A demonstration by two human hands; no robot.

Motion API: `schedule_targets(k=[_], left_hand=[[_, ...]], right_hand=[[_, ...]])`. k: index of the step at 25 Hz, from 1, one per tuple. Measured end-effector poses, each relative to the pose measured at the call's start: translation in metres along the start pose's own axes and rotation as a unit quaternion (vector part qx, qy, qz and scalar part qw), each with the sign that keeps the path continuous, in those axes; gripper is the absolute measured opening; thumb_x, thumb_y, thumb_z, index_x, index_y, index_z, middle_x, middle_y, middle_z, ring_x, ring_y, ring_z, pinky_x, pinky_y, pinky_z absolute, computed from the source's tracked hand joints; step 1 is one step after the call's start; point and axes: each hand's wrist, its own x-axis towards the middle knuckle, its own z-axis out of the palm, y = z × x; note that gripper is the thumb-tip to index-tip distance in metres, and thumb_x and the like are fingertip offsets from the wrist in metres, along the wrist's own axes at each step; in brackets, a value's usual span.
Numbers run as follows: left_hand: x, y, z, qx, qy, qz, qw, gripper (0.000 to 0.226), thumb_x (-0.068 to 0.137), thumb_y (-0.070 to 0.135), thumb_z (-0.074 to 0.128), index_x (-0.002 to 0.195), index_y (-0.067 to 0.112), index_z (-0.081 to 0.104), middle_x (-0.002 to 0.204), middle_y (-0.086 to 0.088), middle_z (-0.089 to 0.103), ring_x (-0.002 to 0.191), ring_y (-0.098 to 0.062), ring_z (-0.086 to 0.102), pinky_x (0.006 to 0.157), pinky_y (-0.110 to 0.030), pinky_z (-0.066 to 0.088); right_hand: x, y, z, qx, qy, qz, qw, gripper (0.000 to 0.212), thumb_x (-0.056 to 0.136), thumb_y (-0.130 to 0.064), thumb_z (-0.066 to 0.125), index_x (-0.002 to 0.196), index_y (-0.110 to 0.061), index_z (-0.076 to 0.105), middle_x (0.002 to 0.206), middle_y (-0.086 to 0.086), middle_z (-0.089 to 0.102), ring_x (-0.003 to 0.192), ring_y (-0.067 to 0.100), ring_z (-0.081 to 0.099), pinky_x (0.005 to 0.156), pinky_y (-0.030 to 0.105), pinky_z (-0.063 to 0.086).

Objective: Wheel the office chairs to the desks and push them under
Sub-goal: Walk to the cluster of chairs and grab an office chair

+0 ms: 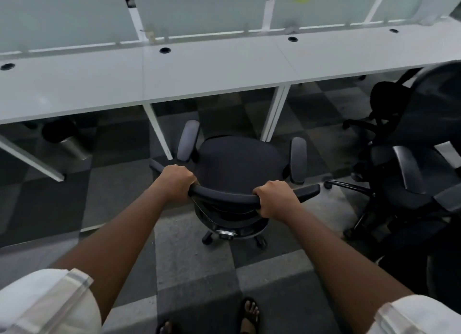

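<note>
Both hands (175, 181) (275, 199) hold the office chair (237, 164) back tight; its right armrest (298, 159) could bump the white surface's leg (274, 114).

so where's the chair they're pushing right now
In the head view the chair sits centre frame, just short of the white desk, between two desk legs, with the left hand and right hand gripping its backrest top.

Both arms reach forward, hands clamped.
The left hand (177, 181) and right hand (275, 199) curl knuckles-up over one curved bar; thumbs hidden, probably wrapped underneath. White sleeves rolled.
</note>
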Motion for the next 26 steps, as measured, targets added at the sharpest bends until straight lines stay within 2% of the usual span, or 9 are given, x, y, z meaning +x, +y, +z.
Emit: schedule_targets(k=[5, 9, 15, 20, 23, 26], left_hand=[[-0.055, -0.044, 0.036, -0.013, 0.028, -0.008, 0.999, 0.038, 0.08, 0.037, 0.058, 0.114, 0.046, 0.071, 0.094, 0.01, 0.072, 0.091, -0.016, 0.068, 0.072, -0.03, 0.044], [-0.105, -0.098, 0.061, -0.017, 0.011, -0.008, 1.0, 0.038, 0.08, 0.037, 0.06, 0.116, 0.046, 0.071, 0.097, 0.01, 0.072, 0.094, -0.016, 0.068, 0.075, -0.031, 0.045], [-0.198, -0.175, 0.103, -0.021, 0.006, -0.041, 0.999, 0.035, 0.081, 0.038, 0.062, 0.115, 0.045, 0.071, 0.096, 0.011, 0.072, 0.094, -0.015, 0.066, 0.071, -0.029, 0.04], [-0.267, -0.241, 0.137, -0.058, -0.007, -0.111, 0.992, 0.037, 0.084, 0.037, 0.061, 0.118, 0.05, 0.068, 0.101, 0.011, 0.072, 0.097, -0.013, 0.066, 0.077, -0.029, 0.047], [-0.308, -0.28, 0.161, -0.097, 0.003, -0.163, 0.982, 0.035, 0.083, 0.033, 0.062, 0.113, 0.047, 0.071, 0.098, 0.013, 0.073, 0.094, -0.013, 0.067, 0.078, -0.029, 0.051], [-0.347, -0.312, 0.183, -0.093, 0.009, -0.206, 0.974, 0.036, 0.08, 0.035, 0.063, 0.114, 0.047, 0.07, 0.1, 0.016, 0.073, 0.097, -0.01, 0.067, 0.081, -0.029, 0.046]], right_hand=[[0.011, -0.069, -0.007, -0.019, 0.007, -0.026, 0.999, 0.014, 0.075, -0.036, 0.067, 0.083, -0.026, 0.063, 0.062, -0.009, 0.046, 0.064, 0.023, 0.06, 0.059, 0.03, 0.035], [0.029, -0.142, -0.014, -0.018, 0.015, -0.043, 0.999, 0.019, 0.075, -0.04, 0.067, 0.087, -0.026, 0.065, 0.071, -0.004, 0.062, 0.068, 0.024, 0.063, 0.059, 0.031, 0.037], [0.058, -0.258, -0.019, -0.026, 0.02, -0.079, 0.996, 0.023, 0.078, -0.042, 0.068, 0.091, -0.023, 0.064, 0.076, -0.002, 0.065, 0.071, 0.024, 0.064, 0.06, 0.031, 0.038], [0.099, -0.351, -0.037, -0.029, 0.004, -0.113, 0.993, 0.019, 0.079, -0.036, 0.066, 0.093, -0.024, 0.064, 0.078, -0.003, 0.065, 0.073, 0.024, 0.065, 0.062, 0.032, 0.044], [0.128, -0.405, -0.045, -0.031, -0.004, -0.141, 0.99, 0.017, 0.079, -0.034, 0.066, 0.093, -0.025, 0.064, 0.077, -0.004, 0.065, 0.073, 0.023, 0.065, 0.066, 0.034, 0.053], [0.154, -0.458, -0.049, -0.039, -0.005, -0.174, 0.984, 0.018, 0.079, -0.036, 0.066, 0.093, -0.026, 0.064, 0.078, -0.004, 0.065, 0.073, 0.023, 0.065, 0.067, 0.036, 0.054]])
